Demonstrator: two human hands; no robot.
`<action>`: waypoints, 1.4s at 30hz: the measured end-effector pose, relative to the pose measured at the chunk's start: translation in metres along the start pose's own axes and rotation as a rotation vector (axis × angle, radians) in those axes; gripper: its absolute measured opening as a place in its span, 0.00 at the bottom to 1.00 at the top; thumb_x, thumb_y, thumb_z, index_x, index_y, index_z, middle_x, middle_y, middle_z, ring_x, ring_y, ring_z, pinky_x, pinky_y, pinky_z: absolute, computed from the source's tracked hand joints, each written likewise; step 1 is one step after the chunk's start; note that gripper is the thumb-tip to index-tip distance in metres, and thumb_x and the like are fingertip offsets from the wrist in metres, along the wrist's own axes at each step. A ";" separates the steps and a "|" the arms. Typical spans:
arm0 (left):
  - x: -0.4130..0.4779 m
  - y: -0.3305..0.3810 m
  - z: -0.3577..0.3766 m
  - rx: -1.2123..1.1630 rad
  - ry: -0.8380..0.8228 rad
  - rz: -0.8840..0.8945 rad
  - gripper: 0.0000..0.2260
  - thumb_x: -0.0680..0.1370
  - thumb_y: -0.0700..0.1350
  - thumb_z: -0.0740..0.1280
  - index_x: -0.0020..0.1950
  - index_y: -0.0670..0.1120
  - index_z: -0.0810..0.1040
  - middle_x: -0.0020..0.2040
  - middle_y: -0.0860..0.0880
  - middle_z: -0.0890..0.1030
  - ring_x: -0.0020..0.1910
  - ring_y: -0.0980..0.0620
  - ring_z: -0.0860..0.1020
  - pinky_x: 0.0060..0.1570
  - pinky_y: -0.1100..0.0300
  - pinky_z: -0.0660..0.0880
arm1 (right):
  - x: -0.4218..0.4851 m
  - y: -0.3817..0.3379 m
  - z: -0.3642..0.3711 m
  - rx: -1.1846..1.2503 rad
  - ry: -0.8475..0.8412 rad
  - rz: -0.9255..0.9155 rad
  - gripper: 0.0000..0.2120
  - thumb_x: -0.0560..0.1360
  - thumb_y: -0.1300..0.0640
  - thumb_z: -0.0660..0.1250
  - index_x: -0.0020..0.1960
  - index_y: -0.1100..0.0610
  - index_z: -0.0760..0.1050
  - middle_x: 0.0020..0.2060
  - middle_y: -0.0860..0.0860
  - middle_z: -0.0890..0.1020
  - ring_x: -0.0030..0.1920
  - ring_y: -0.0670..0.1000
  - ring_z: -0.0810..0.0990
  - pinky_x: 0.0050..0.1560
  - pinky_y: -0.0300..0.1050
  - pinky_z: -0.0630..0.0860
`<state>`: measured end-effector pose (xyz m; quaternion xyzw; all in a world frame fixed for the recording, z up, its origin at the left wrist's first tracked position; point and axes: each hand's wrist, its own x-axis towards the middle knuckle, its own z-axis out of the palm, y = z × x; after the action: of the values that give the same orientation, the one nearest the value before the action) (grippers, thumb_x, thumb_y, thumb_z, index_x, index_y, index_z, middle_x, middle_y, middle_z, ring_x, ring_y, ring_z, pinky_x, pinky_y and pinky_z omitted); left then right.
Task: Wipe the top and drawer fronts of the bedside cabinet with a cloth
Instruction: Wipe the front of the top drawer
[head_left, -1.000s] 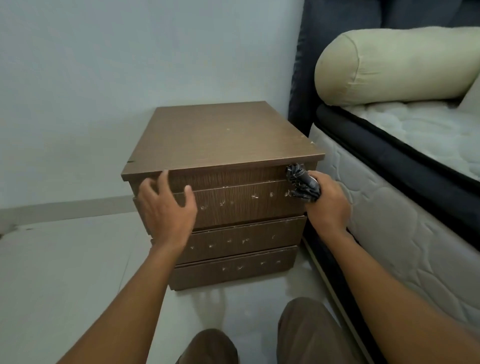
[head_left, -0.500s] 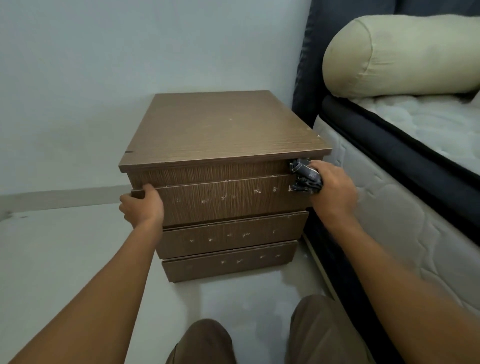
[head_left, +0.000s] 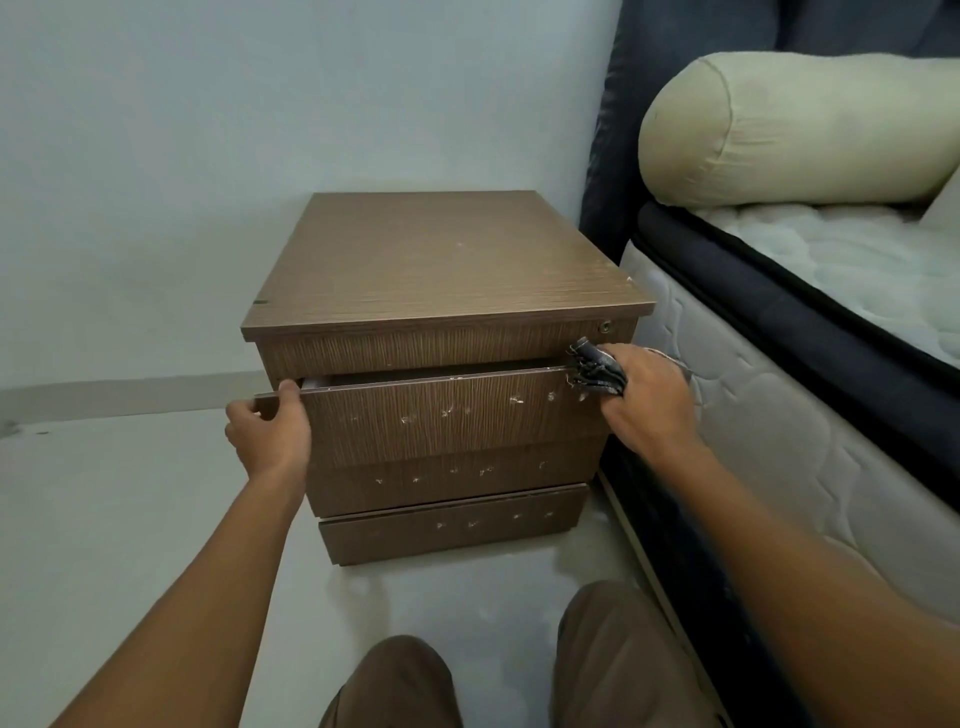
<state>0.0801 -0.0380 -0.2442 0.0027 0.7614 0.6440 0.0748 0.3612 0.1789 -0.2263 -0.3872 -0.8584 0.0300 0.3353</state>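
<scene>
Bedside cabinet (head_left: 441, 254), top drawer (head_left: 441, 415) ajar: left edge is gripped by curled fingers of left hand (head_left: 267, 434); dark cloth (head_left: 597, 370) is clenched under fingers of right hand (head_left: 649, 402), touching drawer's right corner.

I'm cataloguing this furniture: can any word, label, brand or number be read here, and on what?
None can be read. The brown wood-grain bedside cabinet bears only pale specks on its drawer fronts and a small round metal lock without legible marking; the dark crumpled cloth, cream bolster and white quilted mattress show no print.
</scene>
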 end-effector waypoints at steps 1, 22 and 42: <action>0.001 0.000 -0.002 -0.003 -0.011 0.001 0.21 0.79 0.55 0.63 0.66 0.44 0.68 0.64 0.44 0.73 0.55 0.47 0.73 0.50 0.55 0.69 | -0.001 -0.002 0.001 0.022 0.004 -0.002 0.14 0.71 0.56 0.66 0.57 0.51 0.78 0.50 0.49 0.83 0.52 0.52 0.78 0.54 0.50 0.72; 0.012 -0.020 -0.035 -0.064 -0.219 0.062 0.11 0.82 0.53 0.60 0.57 0.50 0.77 0.45 0.58 0.77 0.50 0.54 0.76 0.51 0.57 0.72 | -0.014 -0.143 0.079 0.088 -0.033 -0.230 0.28 0.68 0.51 0.73 0.66 0.53 0.73 0.59 0.50 0.81 0.61 0.50 0.76 0.70 0.52 0.64; 0.023 -0.039 -0.047 0.014 -0.318 0.122 0.10 0.82 0.31 0.54 0.44 0.41 0.69 0.37 0.49 0.71 0.36 0.56 0.70 0.29 0.76 0.70 | -0.019 -0.337 0.116 0.500 -0.229 -0.242 0.15 0.67 0.63 0.66 0.53 0.56 0.79 0.44 0.54 0.83 0.47 0.56 0.77 0.53 0.48 0.71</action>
<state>0.0552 -0.0888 -0.2777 0.1511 0.7428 0.6335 0.1552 0.0836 -0.0448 -0.2215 -0.1815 -0.8965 0.2439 0.3222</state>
